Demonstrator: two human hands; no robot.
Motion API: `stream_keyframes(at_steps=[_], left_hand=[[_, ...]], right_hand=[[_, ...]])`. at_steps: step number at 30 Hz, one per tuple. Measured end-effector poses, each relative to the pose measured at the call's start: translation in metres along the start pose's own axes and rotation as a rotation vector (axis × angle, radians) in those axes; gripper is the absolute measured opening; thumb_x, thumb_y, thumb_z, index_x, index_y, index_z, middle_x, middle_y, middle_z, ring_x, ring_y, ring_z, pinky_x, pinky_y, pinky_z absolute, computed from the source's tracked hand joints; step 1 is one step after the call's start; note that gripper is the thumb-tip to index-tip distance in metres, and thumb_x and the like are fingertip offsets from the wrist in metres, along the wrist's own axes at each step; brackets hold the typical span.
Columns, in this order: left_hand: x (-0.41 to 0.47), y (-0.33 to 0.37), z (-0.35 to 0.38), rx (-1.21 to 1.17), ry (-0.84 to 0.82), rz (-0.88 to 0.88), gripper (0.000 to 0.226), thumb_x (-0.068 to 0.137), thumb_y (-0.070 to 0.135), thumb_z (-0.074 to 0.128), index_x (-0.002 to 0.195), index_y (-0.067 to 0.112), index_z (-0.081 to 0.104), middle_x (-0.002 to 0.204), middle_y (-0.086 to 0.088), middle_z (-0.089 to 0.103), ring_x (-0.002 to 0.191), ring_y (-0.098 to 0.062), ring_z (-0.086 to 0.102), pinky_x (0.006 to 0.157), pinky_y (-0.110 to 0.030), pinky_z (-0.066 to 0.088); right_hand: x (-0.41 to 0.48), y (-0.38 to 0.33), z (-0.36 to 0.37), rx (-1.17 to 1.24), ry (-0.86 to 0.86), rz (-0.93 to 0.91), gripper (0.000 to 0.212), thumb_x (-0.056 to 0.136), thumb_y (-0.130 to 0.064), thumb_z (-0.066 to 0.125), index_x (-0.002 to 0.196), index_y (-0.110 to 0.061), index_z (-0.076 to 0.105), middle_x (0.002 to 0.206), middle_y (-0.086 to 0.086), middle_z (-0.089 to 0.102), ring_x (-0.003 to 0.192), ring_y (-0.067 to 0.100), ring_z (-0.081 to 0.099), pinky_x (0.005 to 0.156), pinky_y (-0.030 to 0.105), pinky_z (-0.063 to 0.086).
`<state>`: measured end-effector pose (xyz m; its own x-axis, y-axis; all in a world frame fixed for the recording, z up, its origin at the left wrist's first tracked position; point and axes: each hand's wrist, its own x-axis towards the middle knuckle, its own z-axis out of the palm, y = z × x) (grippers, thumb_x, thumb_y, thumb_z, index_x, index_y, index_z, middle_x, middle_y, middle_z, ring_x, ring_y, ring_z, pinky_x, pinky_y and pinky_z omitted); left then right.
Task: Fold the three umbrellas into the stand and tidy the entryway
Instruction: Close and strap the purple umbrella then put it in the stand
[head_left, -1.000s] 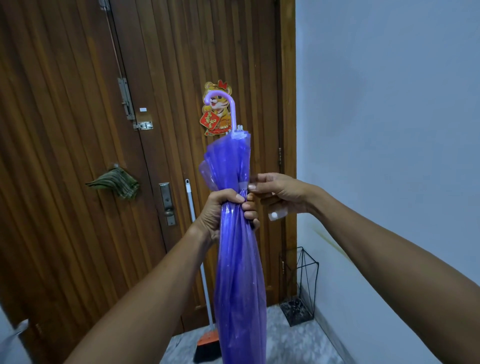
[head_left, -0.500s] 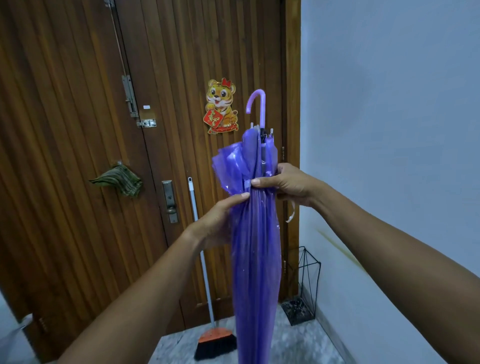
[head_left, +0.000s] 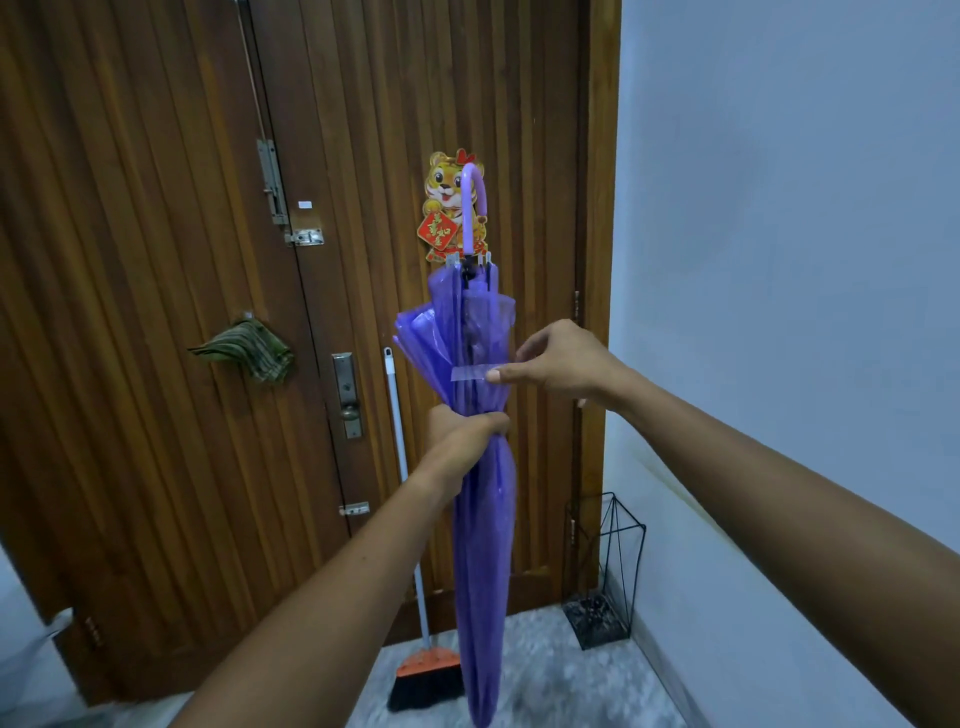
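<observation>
- One view, worn on our head, facing forward and tipped slightly down.
- We stand close to a wooden door (head_left: 156, 312), seen almost square-on; a pale wall (head_left: 779, 234) runs along our right.
- Wide lens: the door planks bow toward the left edge.
- Both forearms enter from the bottom edge. At arm's length, mid-frame, the left hand (head_left: 467, 431) grips the purple umbrella (head_left: 483, 545) and the right hand (head_left: 561, 361) pinches its strap (head_left: 467, 373).
- The floor (head_left: 545, 675) shows only as a bottom strip, with the wire stand (head_left: 597, 621) in the door-wall corner, beyond the hands.
</observation>
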<state>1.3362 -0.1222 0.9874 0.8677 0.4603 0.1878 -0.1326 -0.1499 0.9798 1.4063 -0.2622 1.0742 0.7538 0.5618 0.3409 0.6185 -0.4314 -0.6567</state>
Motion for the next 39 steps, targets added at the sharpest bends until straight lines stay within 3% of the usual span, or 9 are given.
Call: stream_keyframes(at_steps=[3,8,11,15,19,23,28,32,39], left_hand=[[0.001,0.007,-0.009,-0.044,-0.005,0.006,0.014,0.07,-0.002,0.066,0.079,0.009,0.063,0.062,-0.002,0.06,0.056,-0.015,0.063,0.054,-0.028,0.051],[0.0,0.019,-0.02,-0.186,-0.175,0.023,0.018,0.058,-0.001,0.059,0.072,0.009,0.054,0.059,-0.002,0.049,0.057,-0.019,0.054,0.065,-0.036,0.055],[-0.01,0.025,-0.015,-0.381,-0.4,-0.097,0.02,0.056,0.0,0.05,0.074,0.007,0.047,0.056,-0.003,0.044,0.049,-0.018,0.049,0.066,-0.035,0.053],[-0.017,0.037,-0.016,-0.601,-0.909,-0.191,0.015,0.066,0.0,0.046,0.072,0.012,0.04,0.058,-0.001,0.044,0.051,-0.014,0.05,0.083,-0.037,0.044],[-0.018,0.047,-0.017,-0.587,-1.191,-0.221,0.016,0.065,0.005,0.055,0.079,0.007,0.047,0.067,-0.006,0.051,0.064,-0.019,0.056,0.098,-0.046,0.036],[-0.011,0.048,-0.033,-0.338,-0.966,-0.213,0.054,0.075,0.02,0.054,0.123,-0.006,0.055,0.098,-0.02,0.063,0.096,-0.034,0.062,0.097,-0.048,0.047],[-0.018,0.033,-0.014,0.04,-0.523,0.004,0.072,0.074,0.035,0.083,0.137,0.028,0.049,0.128,0.0,0.064,0.115,-0.02,0.065,0.096,-0.045,0.055],[-0.026,0.023,0.016,0.063,-0.11,0.074,0.059,0.073,0.021,0.085,0.123,0.025,0.056,0.109,0.001,0.068,0.096,-0.016,0.068,0.077,-0.029,0.055],[-0.027,0.035,0.005,0.031,0.01,0.113,0.018,0.078,0.002,0.065,0.091,0.013,0.06,0.074,-0.001,0.062,0.064,-0.015,0.063,0.058,-0.025,0.053]], right_hand=[[-0.007,0.003,-0.004,0.082,-0.032,-0.042,0.041,0.081,-0.046,0.08,0.061,-0.013,0.065,0.049,-0.011,0.054,0.048,-0.001,0.051,0.055,0.02,0.042],[-0.013,0.018,-0.01,0.252,-0.084,-0.065,0.048,0.084,-0.044,0.079,0.057,-0.01,0.058,0.046,-0.006,0.042,0.045,0.009,0.035,0.045,0.016,0.033],[-0.016,0.02,-0.005,0.37,-0.104,-0.046,0.039,0.085,-0.041,0.078,0.08,-0.004,0.068,0.053,-0.006,0.046,0.046,0.008,0.035,0.045,0.018,0.031],[-0.015,0.019,-0.006,0.585,-0.317,0.022,0.026,0.084,-0.04,0.076,0.095,-0.019,0.066,0.058,-0.01,0.052,0.045,0.005,0.036,0.043,0.021,0.023],[-0.013,0.014,-0.01,0.777,-0.456,0.012,0.05,0.089,-0.023,0.075,0.129,0.002,0.06,0.117,0.021,0.071,0.1,0.031,0.07,0.075,0.033,0.053],[-0.01,-0.002,-0.022,0.65,-0.255,-0.06,0.032,0.092,-0.015,0.072,0.119,-0.001,0.061,0.104,0.007,0.076,0.094,0.018,0.076,0.075,0.031,0.061],[-0.002,0.007,-0.012,0.303,0.013,-0.071,0.044,0.08,-0.03,0.084,0.114,-0.009,0.065,0.105,-0.001,0.075,0.094,0.011,0.075,0.08,0.033,0.063],[-0.001,-0.002,0.0,0.152,0.03,-0.09,0.056,0.072,-0.047,0.088,0.108,-0.01,0.066,0.099,0.002,0.075,0.087,0.016,0.075,0.082,0.044,0.063],[-0.005,-0.007,-0.01,0.095,-0.032,-0.02,0.06,0.074,-0.06,0.078,0.104,-0.009,0.069,0.1,-0.001,0.075,0.091,0.014,0.075,0.085,0.041,0.063]])
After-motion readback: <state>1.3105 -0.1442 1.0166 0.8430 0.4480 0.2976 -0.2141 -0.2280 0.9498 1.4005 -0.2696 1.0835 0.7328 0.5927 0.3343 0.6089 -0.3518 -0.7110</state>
